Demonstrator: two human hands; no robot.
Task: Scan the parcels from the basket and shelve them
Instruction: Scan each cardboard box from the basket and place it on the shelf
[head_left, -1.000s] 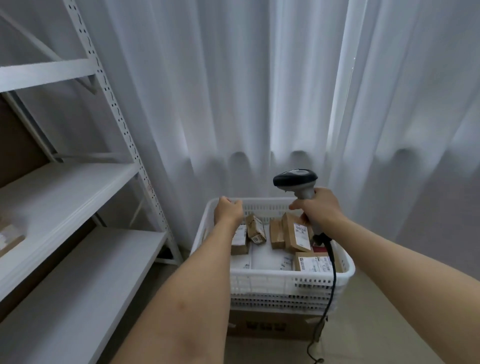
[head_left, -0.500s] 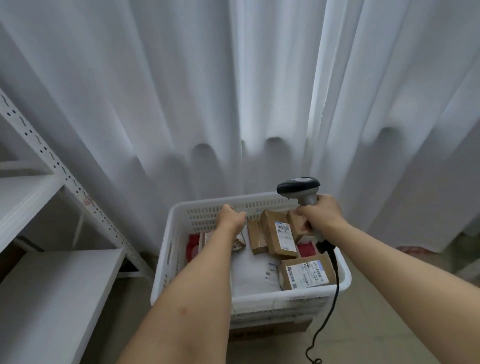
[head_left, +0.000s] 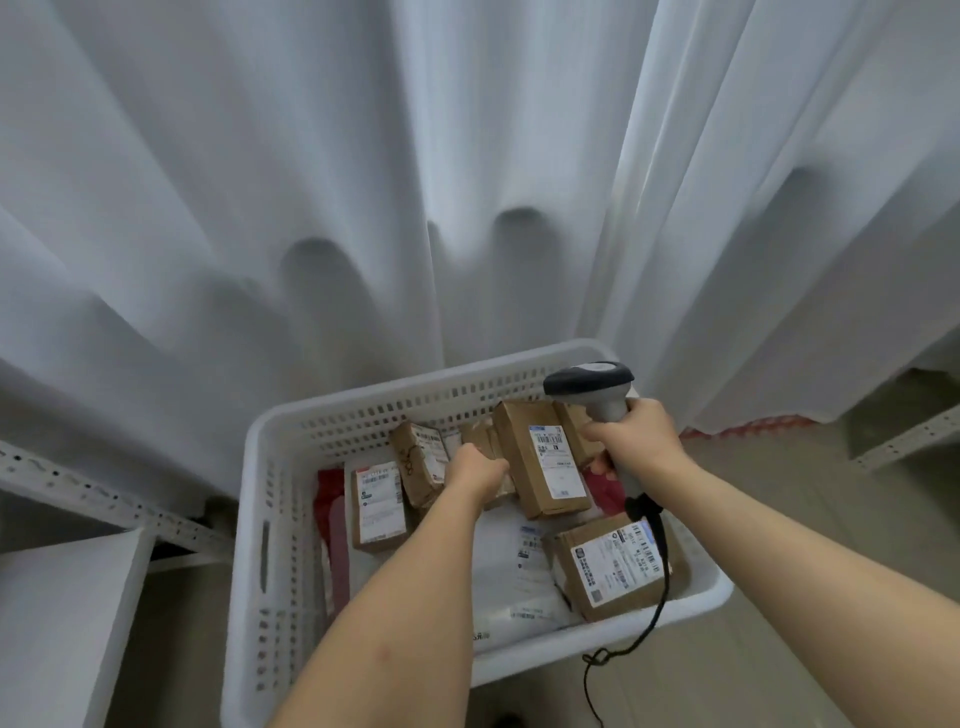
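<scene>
Our white basket (head_left: 270, 545) holds labelled cardboard parcels (head_left: 540, 457); right hand (head_left: 636, 441) grips the barcode scanner (head_left: 597, 387); left hand's (head_left: 475, 470) grip is indeterminate.

floor (head_left: 810, 545): pale, right and bottom of frame | white basket (head_left: 270, 519): lower centre, what it rests on hidden | white shelf (head_left: 57, 613): lower left, top bare where visible | white curtain (head_left: 363, 208): hem at floor, right of centre

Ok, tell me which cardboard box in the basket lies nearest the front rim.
The wide box in the front right corner of the basket, label up, just below the scanner cable. The other cardboard boxes sit farther back, toward the curtain.
</scene>
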